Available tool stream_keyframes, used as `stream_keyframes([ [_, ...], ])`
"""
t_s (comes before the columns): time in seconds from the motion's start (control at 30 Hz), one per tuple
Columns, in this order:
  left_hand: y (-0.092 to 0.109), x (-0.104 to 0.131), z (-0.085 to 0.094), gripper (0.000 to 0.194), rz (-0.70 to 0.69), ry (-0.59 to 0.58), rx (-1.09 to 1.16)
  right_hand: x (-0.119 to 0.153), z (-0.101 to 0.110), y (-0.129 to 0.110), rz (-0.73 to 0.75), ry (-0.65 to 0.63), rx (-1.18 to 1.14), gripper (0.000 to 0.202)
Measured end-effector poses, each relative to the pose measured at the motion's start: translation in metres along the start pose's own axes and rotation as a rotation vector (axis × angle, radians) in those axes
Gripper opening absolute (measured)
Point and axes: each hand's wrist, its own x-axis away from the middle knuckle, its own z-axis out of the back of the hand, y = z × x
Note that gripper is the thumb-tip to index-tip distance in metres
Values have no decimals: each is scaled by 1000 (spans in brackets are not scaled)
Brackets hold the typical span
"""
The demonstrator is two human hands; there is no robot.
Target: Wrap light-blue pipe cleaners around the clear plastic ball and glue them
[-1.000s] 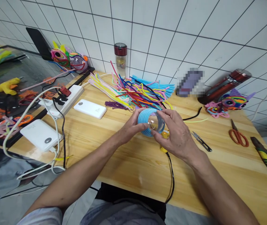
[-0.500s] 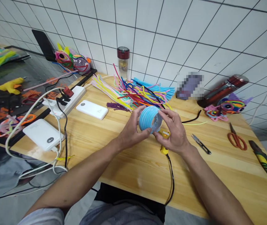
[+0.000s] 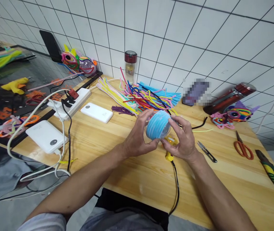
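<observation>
On my head view, left hand (image 3: 139, 136) and right hand (image 3: 183, 141) grasp blue-wrapped clear container (image 3: 158, 125), fingers gripping from either side, held above worktop (image 3: 137, 176), in front of colourful stem pile (image 3: 148, 98). White power bank (image 3: 97, 113) lies left of pile; snips (image 3: 207, 152) right of pile.

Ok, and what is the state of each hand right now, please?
Left hand: holding the blue-wrapped clear piece by its blue side.
Right hand: holding the same piece, near its clear end.
</observation>
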Motion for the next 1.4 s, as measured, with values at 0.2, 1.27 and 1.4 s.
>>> stream_keyframes([
  [0.2, 4, -1, 1, 97, 285, -24, 229, 1, 1, 0, -119, -97, -62, 86],
  [1.27, 0, -13, 6, 82, 670, -112, 272, -16, 0, -6, -1297, -230, -984, 44],
  [1.4, 1, -13, 4, 82, 686, -111, 287, -15, -2, -5, -1293, -226, -1000, 44],
])
